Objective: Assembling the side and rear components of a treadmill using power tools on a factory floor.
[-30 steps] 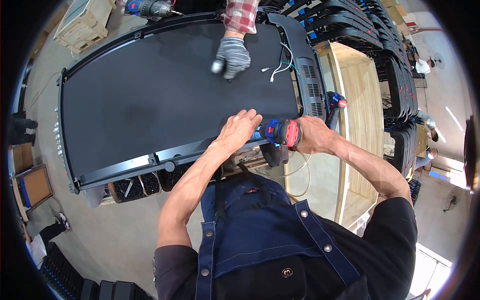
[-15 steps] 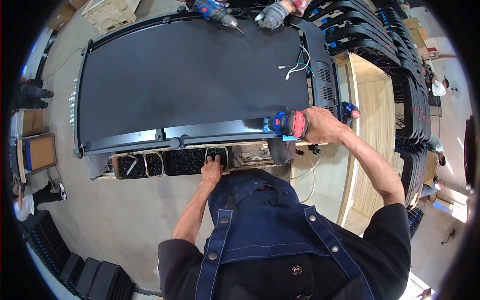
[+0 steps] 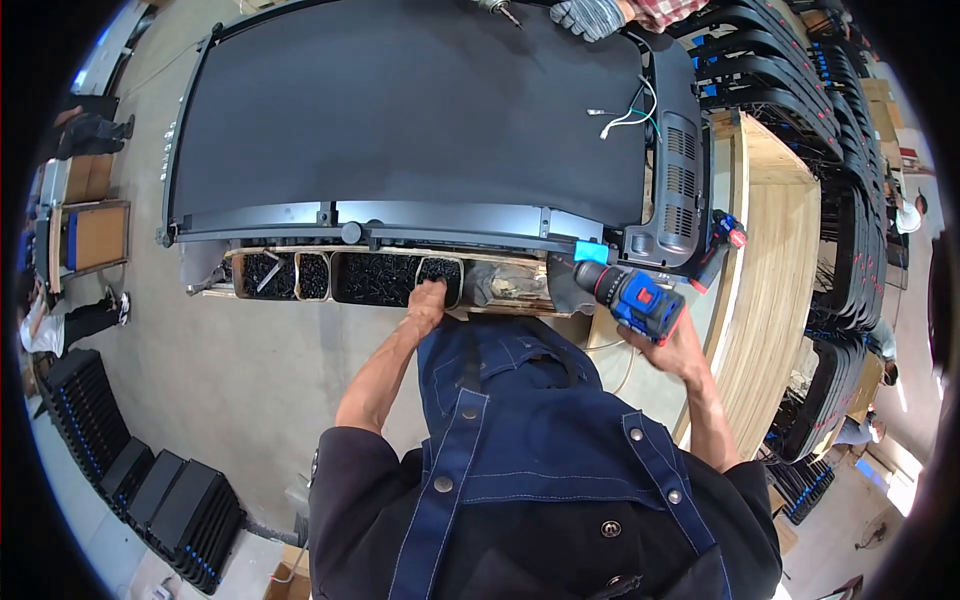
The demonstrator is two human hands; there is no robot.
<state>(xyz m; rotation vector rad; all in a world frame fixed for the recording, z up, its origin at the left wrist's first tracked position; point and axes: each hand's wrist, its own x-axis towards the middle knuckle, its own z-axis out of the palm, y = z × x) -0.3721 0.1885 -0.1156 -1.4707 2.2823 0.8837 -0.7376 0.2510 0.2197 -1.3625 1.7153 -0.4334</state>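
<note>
My right hand is wrapped round the grip of a blue and black cordless drill, whose chuck points up and left at the treadmill's near side rail. My left hand reaches into a small bin of black screws, fingers curled down; their tips and anything between them are hidden. Across the far side lies a treadmill with a black belt, and its motor cover is at the right end. Loose white and green wires rest near that cover.
Left of the screw bin, more bins of dark hardware stand on a wooden ledge. A second drill sits by an open wooden crate. Opposite, a co-worker's gloved hand is near another drill's tip. Stacked black frames fill the right.
My right hand has drawn the drill off the treadmill rail, back toward me and slightly right, turning it. The left hand's fingers have curled deeper into the screw bin. The view has shifted.
</note>
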